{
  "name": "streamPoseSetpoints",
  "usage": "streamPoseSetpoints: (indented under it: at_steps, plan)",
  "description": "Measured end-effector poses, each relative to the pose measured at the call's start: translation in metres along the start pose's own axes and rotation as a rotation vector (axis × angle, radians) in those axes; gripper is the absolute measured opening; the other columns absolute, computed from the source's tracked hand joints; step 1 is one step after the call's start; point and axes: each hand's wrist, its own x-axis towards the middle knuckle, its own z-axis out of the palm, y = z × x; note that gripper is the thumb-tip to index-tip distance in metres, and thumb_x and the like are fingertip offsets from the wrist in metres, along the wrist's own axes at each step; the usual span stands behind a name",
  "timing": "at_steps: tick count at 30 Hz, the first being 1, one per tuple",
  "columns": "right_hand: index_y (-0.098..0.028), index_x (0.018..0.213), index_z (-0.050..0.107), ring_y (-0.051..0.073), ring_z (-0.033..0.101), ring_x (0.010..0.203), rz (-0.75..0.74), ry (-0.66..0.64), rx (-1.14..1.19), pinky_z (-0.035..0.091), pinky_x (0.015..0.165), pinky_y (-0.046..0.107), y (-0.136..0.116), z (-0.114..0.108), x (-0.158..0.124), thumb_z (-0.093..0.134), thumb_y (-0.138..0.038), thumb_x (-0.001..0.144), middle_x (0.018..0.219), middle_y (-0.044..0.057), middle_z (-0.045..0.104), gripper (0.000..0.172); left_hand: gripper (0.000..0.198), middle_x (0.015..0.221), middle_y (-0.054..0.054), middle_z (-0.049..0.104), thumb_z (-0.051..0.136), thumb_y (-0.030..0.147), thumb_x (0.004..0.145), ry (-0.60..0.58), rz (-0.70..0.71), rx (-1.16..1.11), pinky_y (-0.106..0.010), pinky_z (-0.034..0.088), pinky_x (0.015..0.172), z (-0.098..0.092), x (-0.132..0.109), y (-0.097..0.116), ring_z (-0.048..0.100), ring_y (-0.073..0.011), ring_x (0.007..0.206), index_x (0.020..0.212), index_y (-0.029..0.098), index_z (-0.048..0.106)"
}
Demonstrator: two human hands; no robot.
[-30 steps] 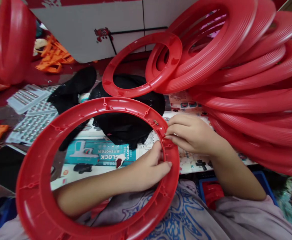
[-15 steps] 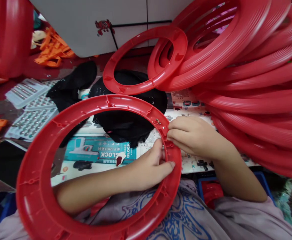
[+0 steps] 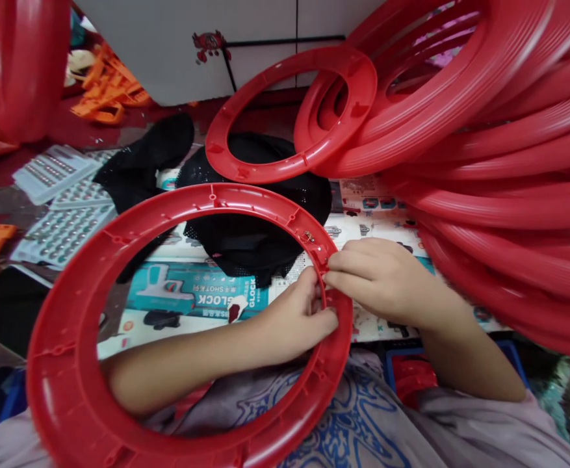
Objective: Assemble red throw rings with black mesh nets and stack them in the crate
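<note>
A large red plastic ring (image 3: 70, 312) rests on my lap, its ribbed inner side facing up. My left arm passes through its opening, and my left hand (image 3: 297, 318) grips the ring's right rim with thumb and fingers. My right hand (image 3: 382, 279) comes from outside, its fingertips pinched at a small spot on the same rim, just above the left thumb. Whether it holds a small part there I cannot tell. A tiny metal piece (image 3: 308, 236) sits on the rim a little further up.
A tall pile of red rings (image 3: 499, 130) leans at the right, one ring (image 3: 289, 110) tilted against it. Black mesh fabric (image 3: 250, 240), printed toy cardboard (image 3: 197, 296), trays of small parts (image 3: 65, 231) and orange plastic pieces (image 3: 104, 91) lie beyond. Another red ring (image 3: 26, 65) hangs upper left.
My right hand has slid slightly down and left along the rim toward my left thumb. The view has shifted a little; the ring stays on my lap.
</note>
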Motion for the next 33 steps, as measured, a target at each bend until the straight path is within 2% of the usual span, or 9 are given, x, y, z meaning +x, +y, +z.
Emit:
streamPoseSetpoints:
  at_steps: [3,7,11,15,17,22,30,33]
  plan:
    - [-0.013,0.079,0.067,0.016,0.05,0.069,0.025,0.09,0.049,0.036,0.06,0.029,0.001,0.004,0.0,0.053,-0.012,0.092,0.078,0.005,0.064,0.019,0.038,0.096,-0.002,0.055,0.052,0.016,0.074,-0.011,-0.007,0.018,-0.032,0.049,0.074,0.0,-0.001,0.002,0.056,-0.017,0.087,0.11,0.017,0.04]
    - [-0.014,0.083,0.065,0.013,0.053,0.073,0.115,0.19,0.25,0.043,0.064,0.024,0.002,0.006,0.002,0.053,-0.013,0.092,0.082,0.005,0.063,0.015,0.04,0.099,-0.003,0.055,0.055,0.02,0.076,-0.019,-0.013,0.104,-0.037,0.048,0.081,0.0,-0.003,0.001,0.056,-0.02,0.093,0.114,0.017,0.041]
    - [-0.014,0.087,0.065,0.012,0.058,0.081,0.215,0.133,0.406,0.048,0.071,0.022,0.005,0.007,0.004,0.055,-0.011,0.09,0.088,0.005,0.062,0.011,0.04,0.097,-0.003,0.056,0.053,0.018,0.08,-0.043,-0.041,0.067,-0.036,0.049,0.081,0.0,-0.005,-0.001,0.057,-0.0198,0.093,0.118,0.018,0.039]
    - [-0.015,0.092,0.067,0.015,0.058,0.083,0.126,0.161,0.266,0.047,0.073,0.028,0.011,0.008,0.0,0.056,-0.013,0.09,0.095,0.009,0.064,0.012,0.043,0.095,-0.002,0.054,0.054,0.019,0.079,-0.035,-0.047,0.041,-0.034,0.049,0.078,0.0,-0.004,0.003,0.057,-0.0193,0.091,0.119,0.018,0.039]
    - [-0.016,0.095,0.067,0.016,0.058,0.086,0.131,0.157,0.217,0.047,0.074,0.029,0.013,0.006,-0.001,0.055,-0.017,0.091,0.098,0.009,0.065,0.013,0.043,0.096,-0.003,0.054,0.055,0.019,0.077,-0.046,-0.048,0.021,-0.033,0.049,0.075,0.0,-0.004,0.006,0.056,-0.0183,0.089,0.118,0.017,0.039]
    - [-0.02,0.1,0.062,0.013,0.06,0.082,0.404,0.053,0.379,0.046,0.073,0.025,0.011,0.001,0.001,0.058,-0.028,0.093,0.091,0.002,0.066,0.012,0.044,0.099,-0.003,0.052,0.054,0.016,0.076,-0.045,-0.036,-0.03,-0.031,0.048,0.075,0.0,-0.004,0.009,0.055,-0.0169,0.088,0.118,0.017,0.039]
    - [-0.02,0.091,0.061,0.012,0.06,0.077,0.261,0.145,0.44,0.046,0.071,0.024,0.012,0.003,0.001,0.057,-0.015,0.088,0.087,0.001,0.066,0.007,0.046,0.099,-0.003,0.053,0.055,0.013,0.071,-0.04,-0.028,-0.078,-0.031,0.047,0.075,0.002,-0.003,0.011,0.055,-0.0164,0.088,0.114,0.017,0.039]
    - [-0.019,0.089,0.062,0.013,0.06,0.079,0.13,0.153,0.412,0.047,0.071,0.025,0.012,0.005,0.001,0.055,-0.011,0.088,0.09,0.002,0.067,0.011,0.048,0.094,-0.001,0.052,0.055,0.013,0.07,-0.05,-0.049,-0.106,-0.03,0.047,0.073,0.002,-0.002,0.01,0.055,-0.0162,0.086,0.114,0.018,0.038]
